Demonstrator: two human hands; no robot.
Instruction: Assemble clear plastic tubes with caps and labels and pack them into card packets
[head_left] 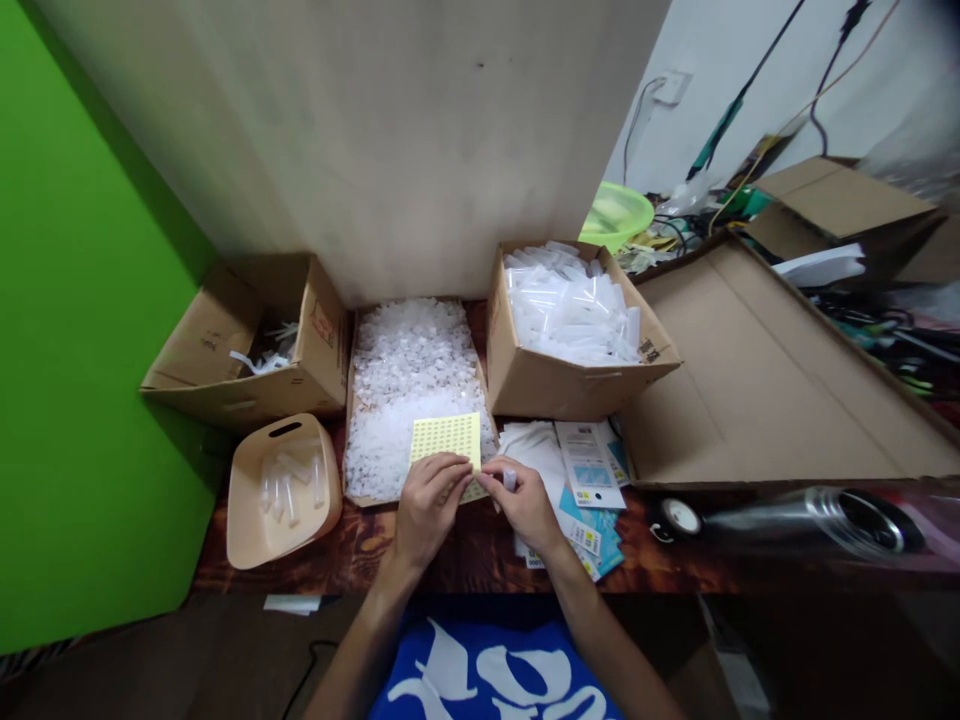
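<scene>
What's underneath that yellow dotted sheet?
Small whitish plastic pieces in a shallow cardboard box show around the yellow dotted sheet; what it covers can't be seen.

Low in the centre, the left hand (429, 497) holds a yellow dotted sheet (448, 437), the right hand (525, 502) a translucent tube (510, 480) (only its end shows); a peach bin (249, 525) stands lower left, a packed carton (574, 393) right of centre.

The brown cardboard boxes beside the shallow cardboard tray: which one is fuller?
The right box, heaped with translucent white plastic tubes; the left box shows only some white pieces low inside.
</scene>
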